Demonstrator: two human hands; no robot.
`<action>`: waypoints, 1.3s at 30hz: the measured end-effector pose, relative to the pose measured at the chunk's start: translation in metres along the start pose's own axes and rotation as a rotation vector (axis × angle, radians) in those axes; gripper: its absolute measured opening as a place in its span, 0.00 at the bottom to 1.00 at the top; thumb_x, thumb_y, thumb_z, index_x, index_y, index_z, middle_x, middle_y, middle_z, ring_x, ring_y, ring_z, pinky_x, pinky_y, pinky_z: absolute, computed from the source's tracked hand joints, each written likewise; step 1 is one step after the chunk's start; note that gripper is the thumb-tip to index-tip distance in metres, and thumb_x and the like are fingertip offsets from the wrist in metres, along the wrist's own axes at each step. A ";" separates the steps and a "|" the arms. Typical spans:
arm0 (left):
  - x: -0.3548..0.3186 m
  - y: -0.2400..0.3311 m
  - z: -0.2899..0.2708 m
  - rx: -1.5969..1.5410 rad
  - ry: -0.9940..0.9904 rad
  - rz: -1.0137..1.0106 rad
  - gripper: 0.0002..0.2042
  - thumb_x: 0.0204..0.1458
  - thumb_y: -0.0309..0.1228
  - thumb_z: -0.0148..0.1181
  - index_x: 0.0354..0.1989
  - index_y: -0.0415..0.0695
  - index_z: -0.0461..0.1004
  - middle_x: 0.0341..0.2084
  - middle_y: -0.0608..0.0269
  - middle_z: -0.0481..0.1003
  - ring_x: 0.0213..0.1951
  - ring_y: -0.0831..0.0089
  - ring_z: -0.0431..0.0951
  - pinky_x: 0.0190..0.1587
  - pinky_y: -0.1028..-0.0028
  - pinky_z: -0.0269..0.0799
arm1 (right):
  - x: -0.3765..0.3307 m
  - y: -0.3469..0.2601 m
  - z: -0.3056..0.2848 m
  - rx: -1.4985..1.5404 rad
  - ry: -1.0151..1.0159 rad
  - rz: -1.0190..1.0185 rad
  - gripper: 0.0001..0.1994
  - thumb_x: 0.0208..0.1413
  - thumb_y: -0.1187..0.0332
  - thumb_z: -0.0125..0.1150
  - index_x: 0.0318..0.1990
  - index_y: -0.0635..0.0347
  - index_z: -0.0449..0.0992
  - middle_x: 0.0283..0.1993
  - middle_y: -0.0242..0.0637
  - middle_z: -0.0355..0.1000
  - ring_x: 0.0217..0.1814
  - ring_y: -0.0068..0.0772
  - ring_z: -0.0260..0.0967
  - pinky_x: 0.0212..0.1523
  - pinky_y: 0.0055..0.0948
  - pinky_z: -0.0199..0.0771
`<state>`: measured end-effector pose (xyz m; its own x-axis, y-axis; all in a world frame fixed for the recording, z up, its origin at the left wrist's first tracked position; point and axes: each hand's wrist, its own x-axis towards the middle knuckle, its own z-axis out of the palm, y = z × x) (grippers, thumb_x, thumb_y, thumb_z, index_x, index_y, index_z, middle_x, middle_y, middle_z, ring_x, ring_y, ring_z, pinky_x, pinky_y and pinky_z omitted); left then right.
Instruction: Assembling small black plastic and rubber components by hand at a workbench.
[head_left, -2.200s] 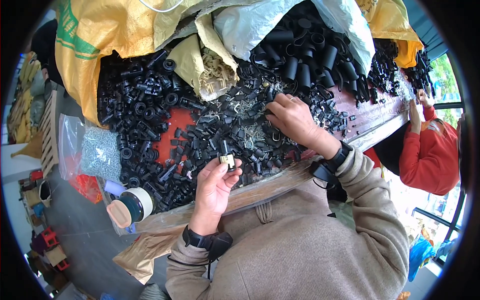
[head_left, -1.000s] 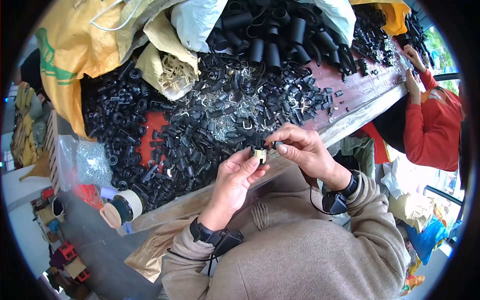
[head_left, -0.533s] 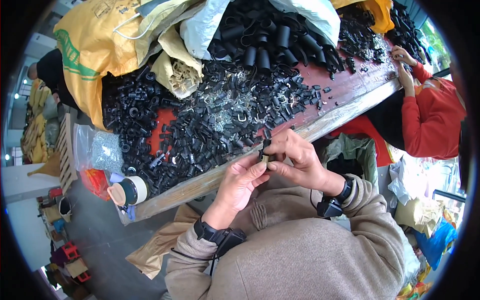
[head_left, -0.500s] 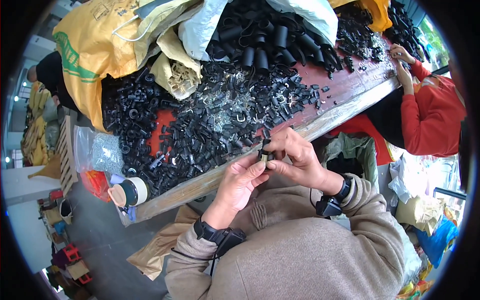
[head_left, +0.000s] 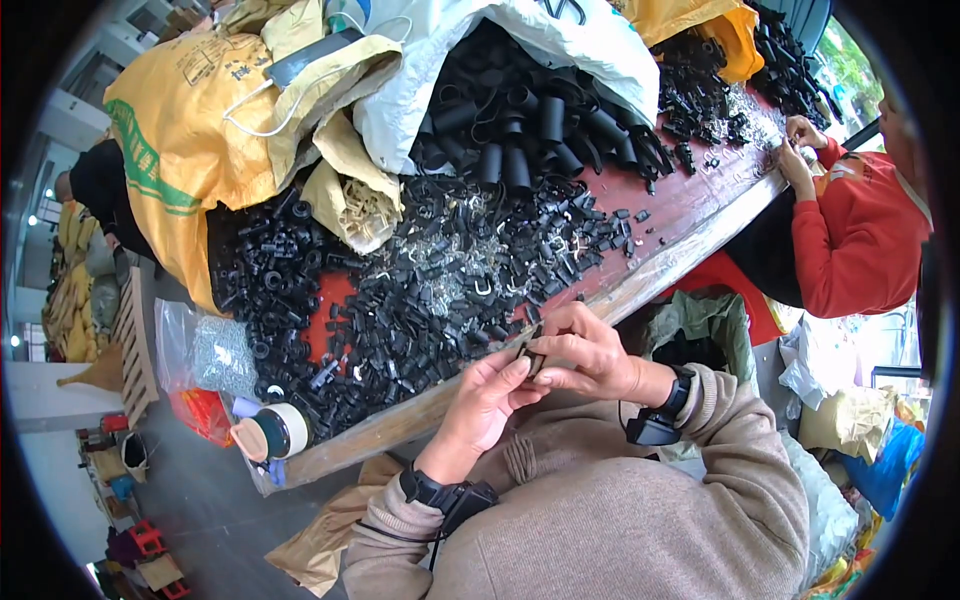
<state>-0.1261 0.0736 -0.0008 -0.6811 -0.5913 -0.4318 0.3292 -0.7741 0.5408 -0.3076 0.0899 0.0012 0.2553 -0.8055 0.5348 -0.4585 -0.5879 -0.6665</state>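
Note:
My left hand (head_left: 485, 398) and my right hand (head_left: 592, 358) meet just over the near edge of the table, fingertips pressed together. Between them they pinch a small black plastic part (head_left: 529, 352), mostly covered by the fingers, so its exact kind does not show. Beyond the hands spreads a heap of small black plastic pieces (head_left: 400, 335). Tiny shiny metal clips (head_left: 450, 262) are scattered through it.
A wooden edge (head_left: 370, 432) borders the red tabletop. Black tubes (head_left: 550, 120) spill from a white sack (head_left: 390, 125); a yellow sack (head_left: 235, 130) stands at left. A jar (head_left: 280, 430) sits at the near left corner. A person in red (head_left: 860, 235) works at right.
The whole view has shifted, so table and hands appear lower. My fingers have closed further round the black part; a pale bit seen between them earlier is now hidden.

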 end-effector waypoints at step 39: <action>-0.001 0.032 -0.013 0.322 0.086 0.143 0.15 0.47 0.29 0.56 0.42 0.36 0.66 0.24 0.67 0.69 0.21 0.85 0.66 0.23 0.86 0.65 | 0.043 0.028 -0.020 0.701 -0.529 0.673 0.26 0.58 0.51 0.32 0.42 0.67 0.69 0.25 0.35 0.69 0.27 0.21 0.64 0.29 0.20 0.62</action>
<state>-0.1069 0.0466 0.0076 -0.5815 -0.7156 -0.3870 0.1844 -0.5793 0.7940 -0.3265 0.0399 0.0160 0.5432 -0.8089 -0.2251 -0.0988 0.2046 -0.9738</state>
